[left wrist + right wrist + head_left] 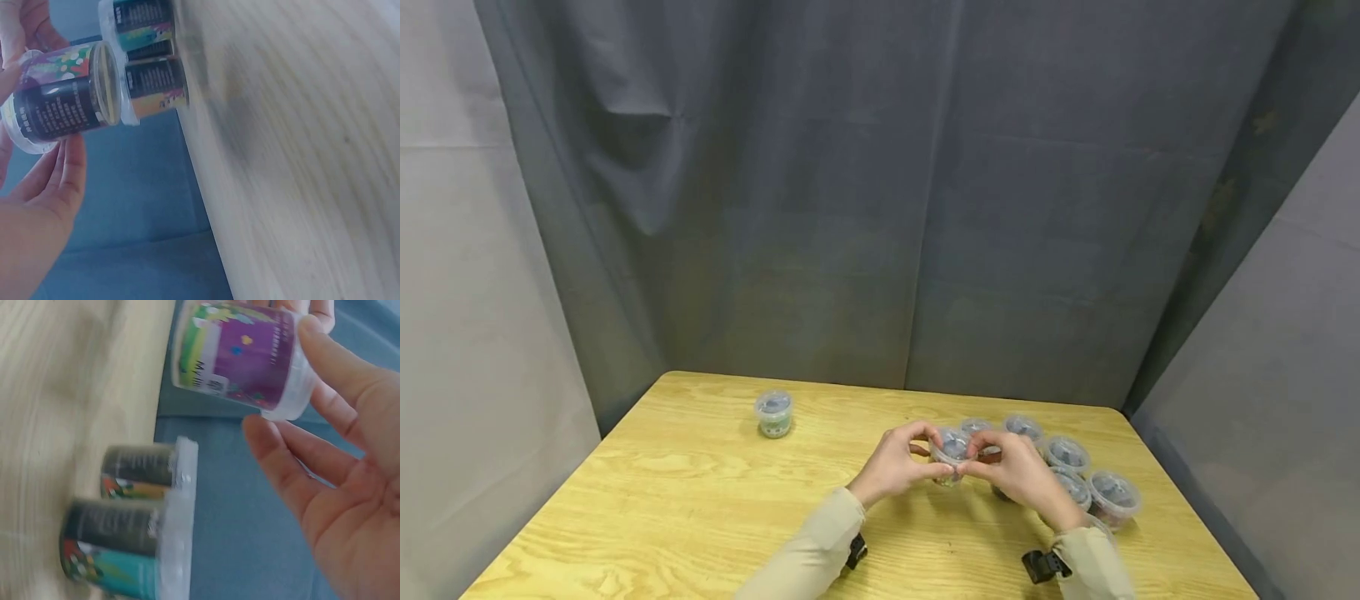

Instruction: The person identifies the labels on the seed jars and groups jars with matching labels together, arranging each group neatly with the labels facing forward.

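Observation:
Both hands pinch a small clear plastic tub with a lid [952, 447] a little above the table, right of the middle. A purple label with print wraps the tub [247, 356] in the right wrist view. My left hand [898, 462] has thumb and fingers at its left side. The right hand [1017, 471] holds it from the other side, thumb and fingers by the rim of the lid, as the right wrist view shows. In the left wrist view, dark printed text covers the tub's near side [59, 103]. Part of the rim is hidden behind fingers.
Several similar lidded tubs [1114, 496] stand grouped on the right of the wooden table [700, 517], partly behind the right hand. A single tub [774, 414] with a greenish label stands at the back left. A grey curtain [820, 208] hangs behind the table.

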Tool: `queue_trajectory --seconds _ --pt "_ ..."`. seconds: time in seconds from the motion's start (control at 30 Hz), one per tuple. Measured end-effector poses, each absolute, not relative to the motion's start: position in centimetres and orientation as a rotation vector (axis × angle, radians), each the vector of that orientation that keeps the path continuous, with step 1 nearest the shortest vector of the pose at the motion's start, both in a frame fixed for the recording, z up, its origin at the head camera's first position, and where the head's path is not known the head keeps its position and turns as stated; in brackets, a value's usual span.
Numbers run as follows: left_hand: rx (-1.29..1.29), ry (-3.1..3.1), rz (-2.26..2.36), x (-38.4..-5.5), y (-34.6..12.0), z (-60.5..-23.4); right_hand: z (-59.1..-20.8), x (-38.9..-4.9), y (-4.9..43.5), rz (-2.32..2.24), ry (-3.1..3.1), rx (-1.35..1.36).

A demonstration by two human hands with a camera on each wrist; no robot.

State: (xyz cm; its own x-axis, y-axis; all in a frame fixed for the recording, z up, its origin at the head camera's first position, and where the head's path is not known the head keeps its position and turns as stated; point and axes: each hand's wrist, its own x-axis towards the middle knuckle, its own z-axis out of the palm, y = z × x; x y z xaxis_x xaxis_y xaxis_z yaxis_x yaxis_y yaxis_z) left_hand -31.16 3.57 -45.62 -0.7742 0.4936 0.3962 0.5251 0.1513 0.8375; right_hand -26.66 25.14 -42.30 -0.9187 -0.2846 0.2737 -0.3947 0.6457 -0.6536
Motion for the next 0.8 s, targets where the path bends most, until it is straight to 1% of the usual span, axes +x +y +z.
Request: queue_trajectory --seconds 0.13,0.43,0.6,0.8 --pt "-0.996 -2.356 -1.805 -31.1 2.6 -45.0 -42.6 -27.1 24.1 1.16 -2.668 0.587" --pt "-0.974 -2.347 -1.92 -30.0 -0.1 -42.1 -42.6 -27.8 22.2 1.242 -2.602 0.597" --pt "-0.986 -2.348 -1.914 -30.2 -1.1 -42.1 -42.9 -28.1 21.3 1.28 -2.548 0.65" --pt "-0.939 -2.348 -1.965 -30.4 -2.0 -42.5 -43.2 -28.1 20.1 1.257 -2.491 0.597"
